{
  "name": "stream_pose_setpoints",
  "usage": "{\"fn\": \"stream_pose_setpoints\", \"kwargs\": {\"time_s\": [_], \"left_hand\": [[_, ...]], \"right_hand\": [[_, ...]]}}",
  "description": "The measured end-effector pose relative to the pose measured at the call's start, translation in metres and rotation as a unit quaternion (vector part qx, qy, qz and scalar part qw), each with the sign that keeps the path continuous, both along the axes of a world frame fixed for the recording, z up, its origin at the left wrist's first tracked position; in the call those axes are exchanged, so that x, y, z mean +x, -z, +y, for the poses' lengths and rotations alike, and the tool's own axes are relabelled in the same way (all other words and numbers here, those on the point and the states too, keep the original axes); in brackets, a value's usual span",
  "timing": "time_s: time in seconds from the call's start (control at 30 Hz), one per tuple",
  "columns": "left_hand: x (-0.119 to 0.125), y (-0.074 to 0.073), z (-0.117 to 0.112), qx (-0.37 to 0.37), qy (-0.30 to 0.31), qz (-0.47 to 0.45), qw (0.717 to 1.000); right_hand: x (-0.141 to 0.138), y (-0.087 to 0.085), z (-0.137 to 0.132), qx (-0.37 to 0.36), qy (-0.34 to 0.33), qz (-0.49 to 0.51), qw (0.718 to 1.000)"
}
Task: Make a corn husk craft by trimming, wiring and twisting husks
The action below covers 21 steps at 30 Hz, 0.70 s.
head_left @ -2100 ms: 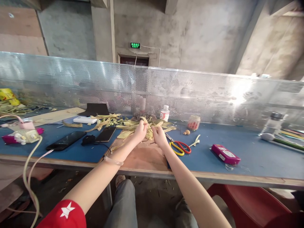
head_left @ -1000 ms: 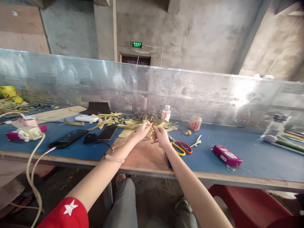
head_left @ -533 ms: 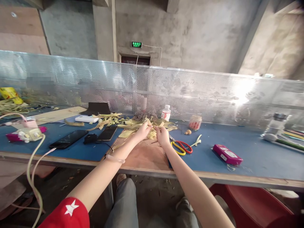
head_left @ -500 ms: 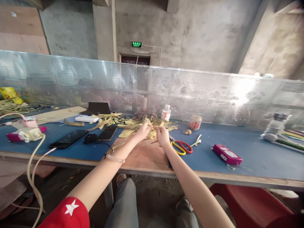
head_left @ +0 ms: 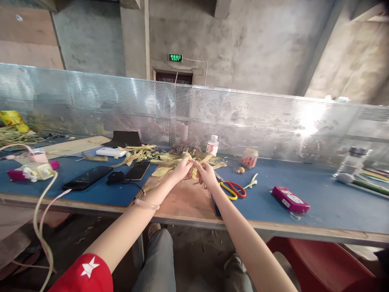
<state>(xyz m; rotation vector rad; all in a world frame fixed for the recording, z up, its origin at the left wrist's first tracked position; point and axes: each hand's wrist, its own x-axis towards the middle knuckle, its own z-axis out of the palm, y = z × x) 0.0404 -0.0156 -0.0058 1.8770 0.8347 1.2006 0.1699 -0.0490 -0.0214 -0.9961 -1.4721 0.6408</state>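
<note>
My left hand [head_left: 183,168] and my right hand [head_left: 206,174] meet over the middle of the table, fingertips pinched close together. A pale yellow strip of dried husk [head_left: 188,155] pokes up by the left fingertips. The piece between the fingers is small and mostly hidden by them. Behind and around my hands lies a loose pile of dried husk strips [head_left: 168,159]. Under my wrists is a brown board [head_left: 185,198]. Right of my right hand rest scissors [head_left: 233,190] with one red and one yellow handle loop.
A white bottle [head_left: 212,145] and a clear jar [head_left: 249,157] stand behind. A magenta box [head_left: 291,199] lies at right. Leftward are a black phone [head_left: 88,178], a dark flat device [head_left: 137,170] and a cabled power strip [head_left: 38,171]. A perforated metal screen [head_left: 261,121] bounds the back.
My hands have come together, the right moving slightly left and its fingers curling down. The husk end that stuck up at the right fingertips no longer shows there.
</note>
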Motion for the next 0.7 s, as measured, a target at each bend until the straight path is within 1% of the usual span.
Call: {"fn": "stream_pose_setpoints", "kwargs": {"time_s": [0.07,0.23,0.3,0.37,0.43,0.5,0.57,0.7], "left_hand": [[0.0009,0.0003,-0.0002,0.006,0.010,-0.003,1.000],[0.0015,0.0010,-0.0010,0.010,0.017,-0.001,1.000],[0.0017,0.0018,-0.0009,0.033,-0.005,0.020,0.999],[0.0024,0.0027,-0.0003,0.080,-0.048,0.048,0.994],[0.0035,0.0034,0.0004,0.139,-0.093,0.064,0.984],[0.0046,0.0039,0.0007,0.180,-0.123,0.071,0.973],[0.0054,0.0042,0.0008,0.187,-0.139,0.072,0.970],[0.0060,0.0042,0.0018,0.159,-0.155,0.064,0.973]], "right_hand": [[-0.0011,-0.0015,-0.0014,-0.010,-0.049,0.027,0.998],[-0.0013,-0.0043,-0.0025,-0.023,-0.076,0.059,0.995],[-0.0016,-0.0044,-0.0025,-0.031,-0.088,0.062,0.994],[-0.0021,-0.0040,-0.0025,-0.041,-0.099,0.068,0.992],[-0.0024,-0.0034,-0.0025,-0.051,-0.109,0.074,0.990],[-0.0024,-0.0031,-0.0026,-0.060,-0.116,0.079,0.988],[-0.0024,-0.0033,-0.0025,-0.069,-0.124,0.083,0.986],[-0.0025,-0.0040,-0.0017,-0.089,-0.142,0.094,0.981]]}}
